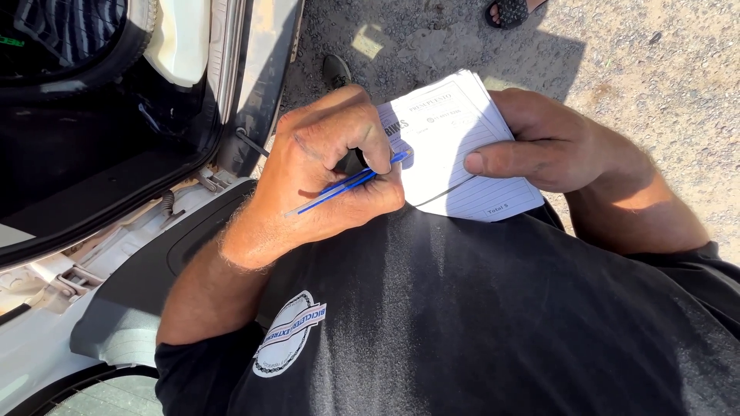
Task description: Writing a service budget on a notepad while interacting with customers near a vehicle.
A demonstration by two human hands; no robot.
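- Blue plastic pen (347, 183) is held in the left hand (324, 173), which is closed tightly round it, the tip being pressed to the paper.
- A white lined form pad (455, 146) is gripped by the right hand (547, 142); its thumb is laid across the top sheet and its fingers are hidden beneath.
- The pad is held against the chest, above a black T-shirt (478, 323), on which a round printed badge (289, 335) is seen.
- An open white car boot (100, 154) is seen on the left.
- Sunlit gravel ground (655, 62) is seen beyond, where a dark shoe (337, 71) and a sandalled foot (509, 11) are placed.
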